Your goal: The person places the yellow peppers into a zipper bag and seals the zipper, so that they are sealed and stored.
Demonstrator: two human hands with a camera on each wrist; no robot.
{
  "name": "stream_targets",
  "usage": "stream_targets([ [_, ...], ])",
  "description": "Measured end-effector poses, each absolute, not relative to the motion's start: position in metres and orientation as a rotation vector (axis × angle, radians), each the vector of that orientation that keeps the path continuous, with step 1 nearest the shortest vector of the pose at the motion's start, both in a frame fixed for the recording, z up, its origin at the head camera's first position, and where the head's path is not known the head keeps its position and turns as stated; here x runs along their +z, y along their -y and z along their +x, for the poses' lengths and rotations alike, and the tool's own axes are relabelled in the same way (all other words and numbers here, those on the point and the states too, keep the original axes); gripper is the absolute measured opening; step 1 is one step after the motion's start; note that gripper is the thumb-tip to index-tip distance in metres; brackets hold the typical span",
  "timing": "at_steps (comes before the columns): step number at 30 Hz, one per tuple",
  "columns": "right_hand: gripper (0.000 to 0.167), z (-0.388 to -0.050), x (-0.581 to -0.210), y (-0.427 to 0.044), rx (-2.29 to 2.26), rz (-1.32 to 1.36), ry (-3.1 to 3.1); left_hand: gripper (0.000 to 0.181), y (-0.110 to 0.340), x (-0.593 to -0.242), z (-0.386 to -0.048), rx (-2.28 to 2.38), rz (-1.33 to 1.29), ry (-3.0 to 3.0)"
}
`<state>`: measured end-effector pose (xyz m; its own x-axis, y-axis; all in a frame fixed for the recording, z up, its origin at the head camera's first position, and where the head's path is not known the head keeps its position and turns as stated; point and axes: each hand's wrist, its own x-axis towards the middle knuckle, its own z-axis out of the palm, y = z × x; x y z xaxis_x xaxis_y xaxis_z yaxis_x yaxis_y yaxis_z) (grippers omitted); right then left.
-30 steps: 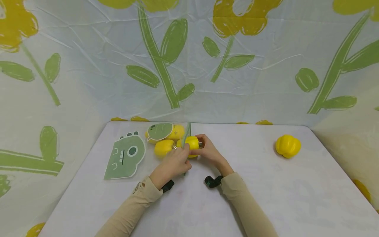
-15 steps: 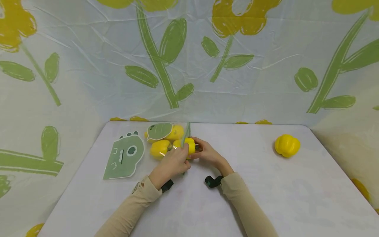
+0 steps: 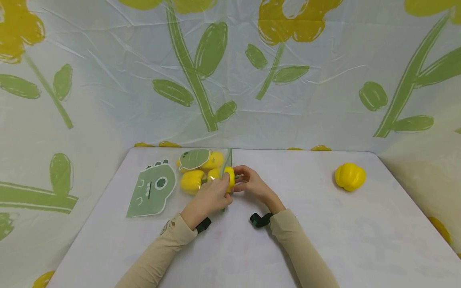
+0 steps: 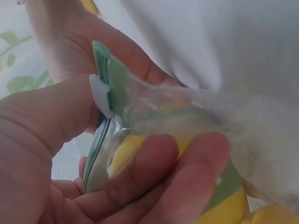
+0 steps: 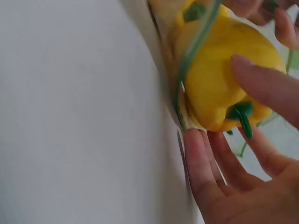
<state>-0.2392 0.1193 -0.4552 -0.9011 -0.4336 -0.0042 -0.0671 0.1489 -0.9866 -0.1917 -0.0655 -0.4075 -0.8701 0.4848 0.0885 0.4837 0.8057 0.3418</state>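
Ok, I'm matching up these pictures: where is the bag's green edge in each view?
Head: green edge just below centre, slightly tilted.
Left wrist: green edge left of centre.
Right wrist: green edge upper middle, beside a yellow pepper.
Shared landmark: the right hand, visible in all three.

I log 2 long beige sleeves from my station, left sleeve [image 3: 155,256] and right sleeve [image 3: 302,248], lightly creased, cuffed at the wrists; left hand [image 3: 208,197] and right hand [image 3: 252,185] bare. Left cuff [image 3: 187,231] carries a dark patterned marking [image 3: 168,228], too small for me to read. Each wrist wears 1 black fitting: left fitting [image 3: 204,225] partly hidden, right fitting [image 3: 259,220] stubby, elbow-shaped, round-ended.
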Motion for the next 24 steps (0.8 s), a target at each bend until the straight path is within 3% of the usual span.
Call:
stream_targets([
  [24,0.059,-0.239,-0.451,-0.123,-1.772,-0.567,-2.248,0.033,0.066,-0.406,-0.191,0.54,0.816,-3.041],
])
